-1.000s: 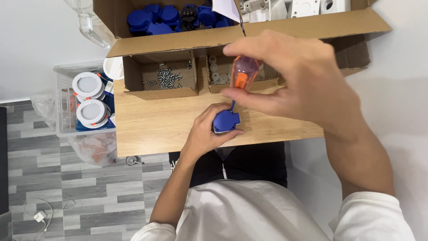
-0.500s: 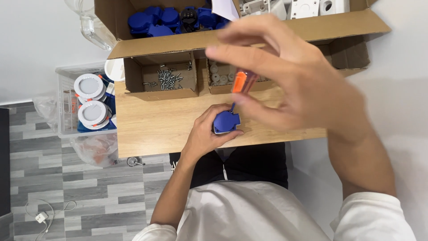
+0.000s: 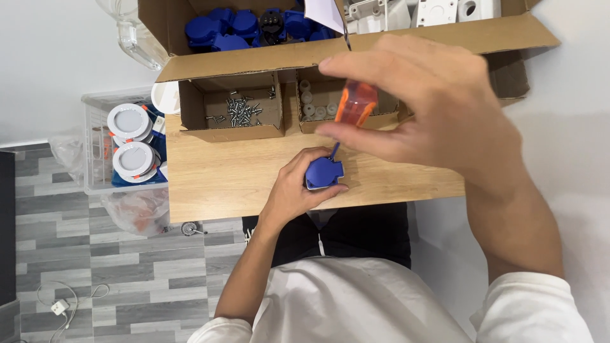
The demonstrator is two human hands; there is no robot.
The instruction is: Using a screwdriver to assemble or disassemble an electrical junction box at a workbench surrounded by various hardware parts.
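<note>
While my right hand [image 3: 438, 121] hides most of the orange-handled screwdriver [image 3: 356, 105] it grips, tip unclear, left hand [image 3: 293, 190] clamps smooth blue plastic socket [image 3: 323, 173] on wood table [image 3: 216, 178].

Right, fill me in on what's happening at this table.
A person sits at a small wooden table. The left hand grips a blue plastic part against the tabletop. The right hand holds an orange-handled screwdriver upright, with its tip down on the blue part. Behind them, a small cardboard box holds loose screws, and a bigger carton holds more blue parts.
</note>
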